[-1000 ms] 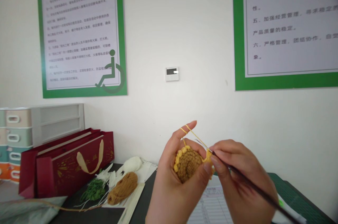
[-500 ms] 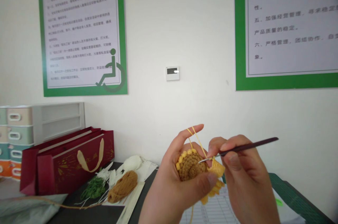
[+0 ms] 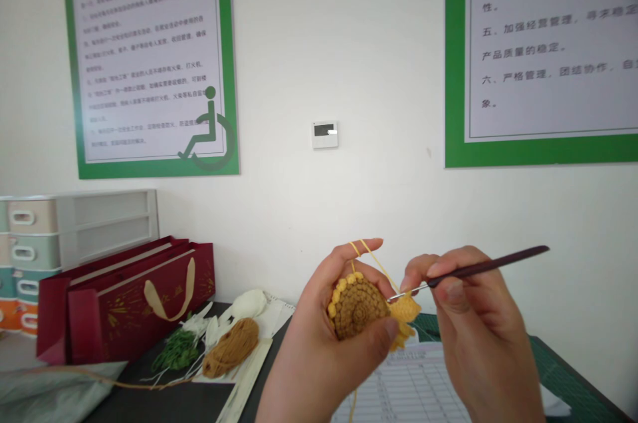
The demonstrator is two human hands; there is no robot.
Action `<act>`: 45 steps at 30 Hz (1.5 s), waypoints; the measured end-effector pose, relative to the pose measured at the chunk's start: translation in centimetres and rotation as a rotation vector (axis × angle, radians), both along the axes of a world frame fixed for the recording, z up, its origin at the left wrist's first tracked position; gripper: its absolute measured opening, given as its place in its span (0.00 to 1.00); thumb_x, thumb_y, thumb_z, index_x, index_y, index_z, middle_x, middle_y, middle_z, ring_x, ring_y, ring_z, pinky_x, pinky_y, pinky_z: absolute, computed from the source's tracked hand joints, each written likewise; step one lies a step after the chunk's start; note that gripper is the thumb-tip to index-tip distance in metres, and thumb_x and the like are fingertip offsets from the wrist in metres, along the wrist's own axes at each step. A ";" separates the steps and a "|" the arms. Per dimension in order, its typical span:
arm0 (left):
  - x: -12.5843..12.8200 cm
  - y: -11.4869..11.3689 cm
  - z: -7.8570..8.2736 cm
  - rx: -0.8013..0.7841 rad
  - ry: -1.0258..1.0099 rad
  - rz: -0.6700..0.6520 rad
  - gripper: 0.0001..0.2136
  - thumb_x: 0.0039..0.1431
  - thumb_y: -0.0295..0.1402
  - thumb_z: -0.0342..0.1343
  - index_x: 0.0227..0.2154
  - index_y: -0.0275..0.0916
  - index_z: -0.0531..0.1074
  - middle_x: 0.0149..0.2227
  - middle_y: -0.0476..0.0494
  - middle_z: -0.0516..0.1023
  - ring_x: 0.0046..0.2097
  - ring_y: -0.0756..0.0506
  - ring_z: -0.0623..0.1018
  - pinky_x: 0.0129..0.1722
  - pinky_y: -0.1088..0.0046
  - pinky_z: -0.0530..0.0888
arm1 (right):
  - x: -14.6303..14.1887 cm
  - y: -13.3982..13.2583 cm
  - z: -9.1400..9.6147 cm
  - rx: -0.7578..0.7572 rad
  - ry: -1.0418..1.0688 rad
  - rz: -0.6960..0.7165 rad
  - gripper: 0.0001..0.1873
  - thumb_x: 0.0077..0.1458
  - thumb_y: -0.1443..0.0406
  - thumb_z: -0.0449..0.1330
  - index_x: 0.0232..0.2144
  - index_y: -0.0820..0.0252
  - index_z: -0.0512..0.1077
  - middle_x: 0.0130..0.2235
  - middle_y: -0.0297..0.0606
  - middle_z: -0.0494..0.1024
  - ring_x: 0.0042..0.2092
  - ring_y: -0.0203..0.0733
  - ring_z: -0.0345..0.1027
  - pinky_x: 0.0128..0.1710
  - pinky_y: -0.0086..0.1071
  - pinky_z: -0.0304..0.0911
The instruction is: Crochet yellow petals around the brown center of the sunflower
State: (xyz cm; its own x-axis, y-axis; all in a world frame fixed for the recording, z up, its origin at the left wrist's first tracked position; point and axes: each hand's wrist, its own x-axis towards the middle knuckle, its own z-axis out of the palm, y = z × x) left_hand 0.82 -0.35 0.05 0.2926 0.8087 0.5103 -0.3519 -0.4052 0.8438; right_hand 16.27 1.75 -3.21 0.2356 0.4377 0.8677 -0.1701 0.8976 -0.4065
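Note:
My left hand [image 3: 319, 336] grips a round crochet piece [image 3: 359, 308], brown in the middle with a yellow bobbled edge and yellow petals at its right. Yellow yarn [image 3: 375, 259] loops over the raised left index finger and runs down to the work. Held like a pen, a crochet hook [image 3: 491, 263] with a dark handle and thin metal shaft is in my right hand [image 3: 478, 323]. The hook's tip meets the right edge of the brown disc, beside the yellow petals. My left thumb covers the disc's lower right part.
Dark red gift bags [image 3: 144, 310] and a drawer unit [image 3: 107, 227] stand at left. Near them lie brown yarn [image 3: 230, 346], green yarn [image 3: 178, 348] and white yarn [image 3: 249, 304]. Below my hands are a printed sheet [image 3: 403, 386] and a green cutting mat [image 3: 573, 376].
My right hand and the hook have moved to the right and slightly up, drawing the tip from over the brown disc to its right edge. The left hand has shifted slightly left.

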 end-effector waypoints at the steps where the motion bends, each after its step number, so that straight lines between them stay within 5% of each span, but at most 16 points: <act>1: 0.0 0.1 0.0 0.001 -0.003 -0.005 0.26 0.54 0.25 0.70 0.55 0.44 0.73 0.37 0.51 0.77 0.30 0.53 0.73 0.27 0.77 0.69 | 0.1 0.0 0.0 0.001 -0.007 0.001 0.04 0.68 0.62 0.59 0.40 0.53 0.73 0.33 0.34 0.80 0.37 0.38 0.75 0.38 0.31 0.69; 20: -0.2 0.9 -0.3 -0.043 0.012 -0.045 0.24 0.51 0.24 0.69 0.52 0.39 0.75 0.35 0.48 0.78 0.29 0.52 0.71 0.28 0.77 0.67 | 2.0 -0.2 0.3 0.127 -0.264 -0.005 0.05 0.70 0.63 0.55 0.44 0.52 0.72 0.34 0.36 0.80 0.36 0.41 0.75 0.34 0.35 0.70; 33: -0.1 0.5 -0.2 -0.060 0.096 0.067 0.24 0.54 0.28 0.69 0.53 0.43 0.72 0.36 0.50 0.76 0.28 0.53 0.72 0.24 0.77 0.68 | 2.1 -1.3 0.7 0.417 -0.543 -0.407 0.16 0.58 0.78 0.56 0.45 0.56 0.70 0.41 0.39 0.82 0.39 0.42 0.76 0.45 0.46 0.68; 45: 0.3 -0.2 0.0 -0.087 0.018 0.089 0.23 0.55 0.31 0.70 0.54 0.42 0.72 0.35 0.50 0.75 0.29 0.53 0.72 0.27 0.78 0.68 | 1.2 -1.7 1.4 0.555 -0.566 -0.693 0.21 0.46 0.79 0.59 0.41 0.54 0.70 0.37 0.39 0.85 0.32 0.42 0.77 0.35 0.42 0.70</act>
